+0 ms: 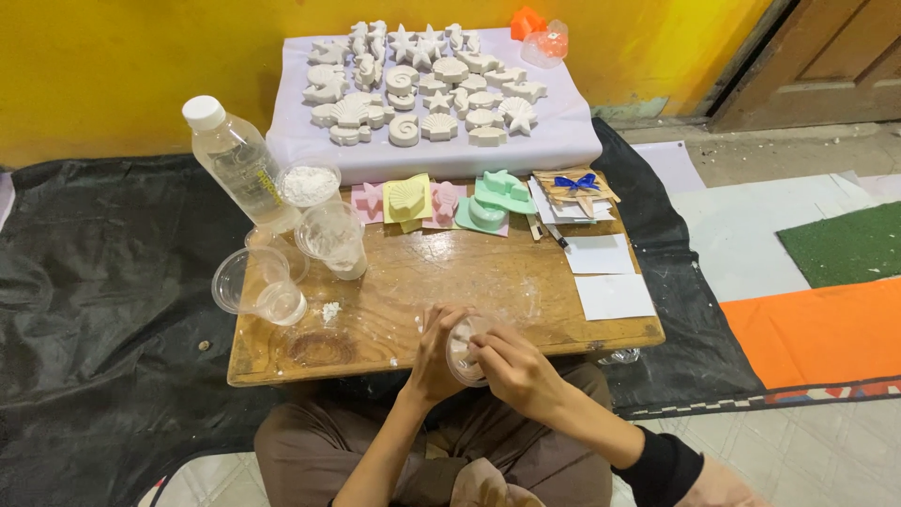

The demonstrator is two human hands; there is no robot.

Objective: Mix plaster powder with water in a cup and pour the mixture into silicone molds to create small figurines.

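Left hand [434, 361] wraps clear plastic cup [466, 349] at near table edge; right hand [511, 373] fingers pinched inside it, working white mix. Coloured silicone moulds [441, 202] at far side not yet filled; white plaster casts [422, 84] beyond, done.

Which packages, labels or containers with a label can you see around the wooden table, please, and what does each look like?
Water bottle: back left of the wooden table, tilted, clear plastic with a white cap and a clear printed label band.
Bundle of wooden sticks: back right, tied with a blue ribbon bow, lying on white papers.
Blank white paper slips: right edge, rectangular, nothing printed.
No signs or screens.
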